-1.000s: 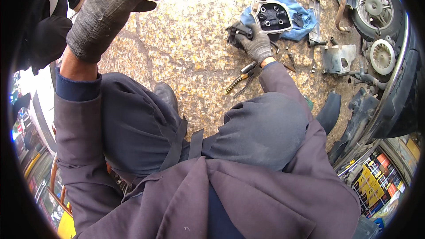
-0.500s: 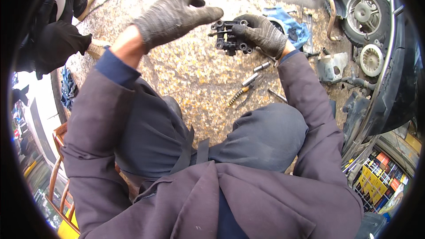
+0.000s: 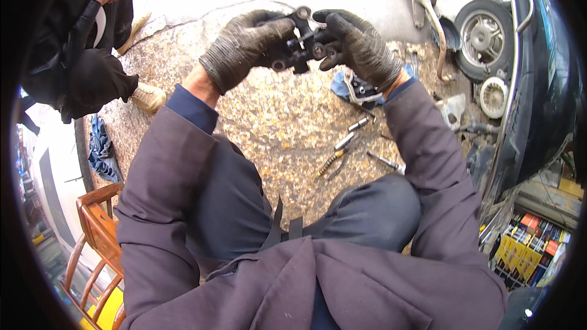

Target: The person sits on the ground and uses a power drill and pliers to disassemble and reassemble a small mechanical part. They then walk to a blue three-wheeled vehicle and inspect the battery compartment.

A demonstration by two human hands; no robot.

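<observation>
A dark metal engine part with round bolt holes at its corners, resembling a rocker arm holder, is held up in front of me. My left hand, in a dirty grey work glove, is closed around its left side, thumb across the front. At its right edge is my right hand, gloved alike, with curled fingers bent about that edge; the exact contact is partly hidden. Below on the gravelly ground lie a metal socket, a yellow-and-black handled tool and a metal rod-like tool.
A blue cloth with dark parts lies beyond my right wrist. Farther right are a wheel, an exhaust pipe, a pale fan wheel and a dark vehicle body. A person is at far left; a wooden chair stands nearer.
My left hand has come from being open and apart to gripping the engine part's left side. The part has turned and moved slightly up. My right hand has shifted to its right edge.
</observation>
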